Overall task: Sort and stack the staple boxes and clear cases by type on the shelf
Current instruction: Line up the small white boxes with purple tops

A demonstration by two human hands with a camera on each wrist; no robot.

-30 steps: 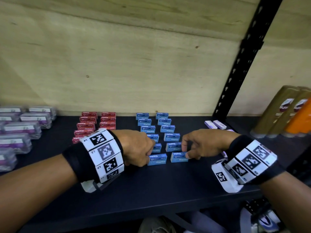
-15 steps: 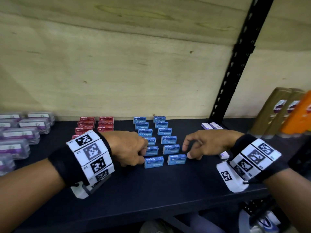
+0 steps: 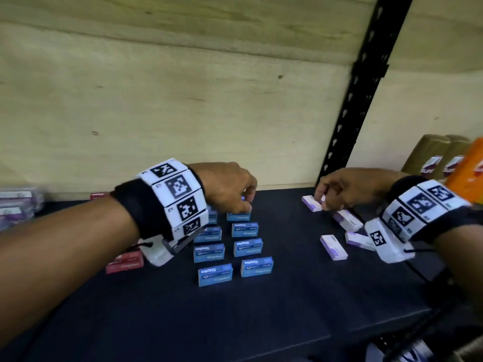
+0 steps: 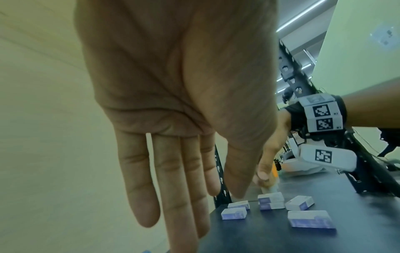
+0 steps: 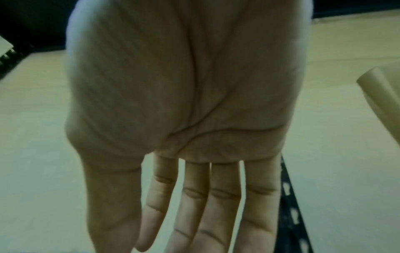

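Note:
Blue staple boxes [image 3: 247, 267] stand in two columns on the black shelf [image 3: 235, 322]. My left hand [image 3: 243, 205] reaches over the back of these columns, its straight fingers [image 4: 184, 196] pointing down at the rear boxes and holding nothing. Several white-and-purple boxes [image 3: 334, 247] lie scattered to the right, also seen in the left wrist view [image 4: 309, 220]. My right hand [image 3: 322, 202] is over the farthest of them [image 3: 311, 203], fingertips touching it. Its fingers [image 5: 216, 214] look straight and empty in the right wrist view. Red staple boxes [image 3: 125, 261] lie under my left forearm.
Clear cases [image 3: 15, 207] with purple labels sit at the far left edge, blurred. A black perforated upright [image 3: 355, 100] rises behind the right hand. Tan bottles [image 3: 431, 160] and an orange pack [image 3: 467, 168] stand at the far right. A plywood wall backs the shelf.
Both hands left the front pair of blue boxes. The left hand moved to the back of the blue columns. The right hand moved right to the white-and-purple boxes.

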